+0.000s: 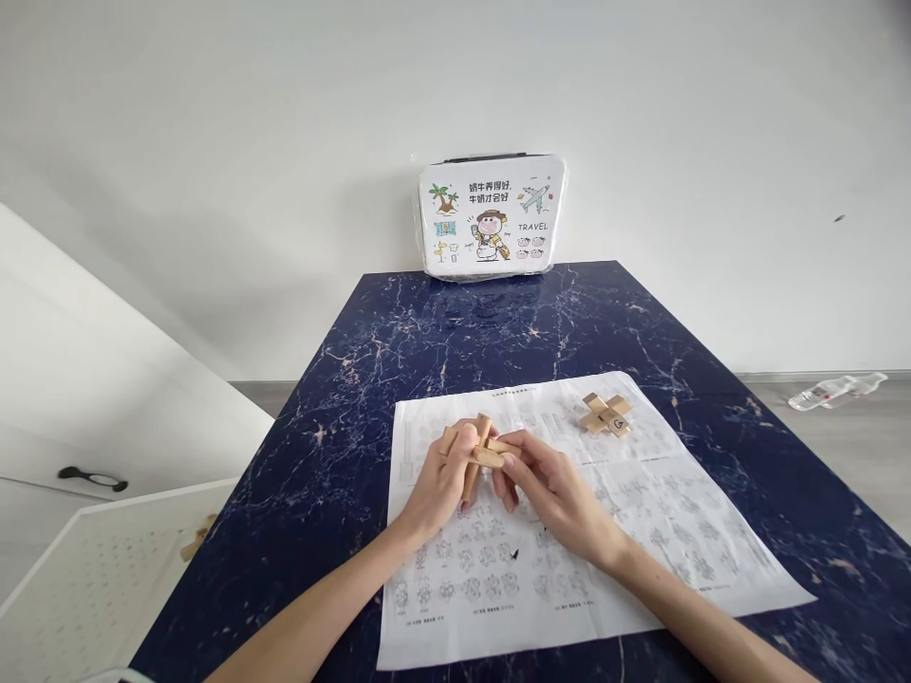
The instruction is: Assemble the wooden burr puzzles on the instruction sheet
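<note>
Over the printed instruction sheet (498, 617), both hands hold a wooden interlocking puzzle (482, 446) made of crossed light-brown sticks. My left hand (437, 489) is closed around its left side, with the thumb pressing on top. On the other side, my right hand (555, 489) pinches a stick at the front right of the puzzle between thumb and fingers. Parts of the sticks are hidden behind the fingers. A second wooden puzzle (604, 415), cross-shaped with a dark letter-like mark, rests on the sheet's upper right, apart from both hands.
The sheet lies on a dark blue marbled table (327, 455). A white printed case (491, 218) in clear wrapping leans against the wall at the far edge. Left and below stands a white perforated surface (92, 579) with a wooden piece (195, 539). Clear plastic (836, 390) lies on the floor at right.
</note>
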Demonstrator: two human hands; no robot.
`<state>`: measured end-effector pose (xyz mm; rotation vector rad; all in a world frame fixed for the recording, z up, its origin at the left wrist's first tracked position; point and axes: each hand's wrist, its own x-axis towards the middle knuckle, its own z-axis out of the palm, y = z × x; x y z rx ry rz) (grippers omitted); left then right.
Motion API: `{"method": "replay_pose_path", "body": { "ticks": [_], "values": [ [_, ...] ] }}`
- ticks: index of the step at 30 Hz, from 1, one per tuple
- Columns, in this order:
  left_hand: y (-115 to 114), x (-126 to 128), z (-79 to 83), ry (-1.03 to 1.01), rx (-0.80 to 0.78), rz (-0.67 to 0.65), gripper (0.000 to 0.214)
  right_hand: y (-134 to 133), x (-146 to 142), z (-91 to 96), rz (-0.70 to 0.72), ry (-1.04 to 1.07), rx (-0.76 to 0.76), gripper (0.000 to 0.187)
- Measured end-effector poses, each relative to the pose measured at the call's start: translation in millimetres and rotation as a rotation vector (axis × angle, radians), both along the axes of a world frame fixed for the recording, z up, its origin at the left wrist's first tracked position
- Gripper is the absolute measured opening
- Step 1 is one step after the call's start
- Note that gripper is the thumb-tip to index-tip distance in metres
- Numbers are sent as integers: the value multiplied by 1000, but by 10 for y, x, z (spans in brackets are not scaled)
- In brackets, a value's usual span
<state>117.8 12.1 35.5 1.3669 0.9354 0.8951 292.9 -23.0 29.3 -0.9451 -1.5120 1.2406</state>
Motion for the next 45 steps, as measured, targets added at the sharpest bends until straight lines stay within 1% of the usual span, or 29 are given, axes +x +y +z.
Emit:
{"method": "replay_pose_path", "body": {
  "ticks": [5, 9, 11, 13, 15, 18, 21, 23, 26, 29, 32, 36, 41, 43, 45],
  "values": [
    [20, 11, -53, -41, 30, 7, 62, -4, 6, 39, -3, -37, -6, 30],
    [9, 76, -56, -67, -11, 46, 61, 26, 8, 3, -34, -35, -34, 32],
    [1, 95, -41, -77, -28, 40, 62, 45, 14, -28, -58, -16, -59, 32],
    [-3, 86, -25, -71, -41, 2, 63, 64, 21, -50, -47, 38, -92, 32],
    [-5, 56, -14, -69, -37, -48, 66, 79, 30, -54, 4, 131, -141, 33],
    [-13, 7, -4, -105, 24, -164, 74, 97, 49, -40, 56, 291, -235, 34],
    [-29, -7, 14, -181, 74, -270, 82, 108, 75, -46, 37, 382, -305, 37],
    [-32, -4, 32, -200, 65, -290, 82, 112, 92, -70, 28, 408, -336, 36],
    [-7, -13, 42, -166, 45, -273, 83, 111, 114, -116, 31, 437, -369, 32],
    [35, -48, 11, -124, 64, -242, 85, 104, 129, -138, 45, 451, -389, 30],
    [59, -92, -34, -95, 88, -190, 85, 91, 134, -122, 85, 440, -395, 29],
    [68, -132, -54, -74, 72, -145, 89, 70, 120, -77, 153, 440, -432, 31],
    [109, -134, -70, -134, 42, -169, 90, 77, 126, -17, 154, 452, -427, 30],
    [137, -128, -88, -182, 18, -192, 88, 89, 145, 4, 186, 446, -424, 29],
    [163, -119, -100, -233, -2, -219, 80, 101, 163, 14, 235, 453, -433, 28]
  ]
}}
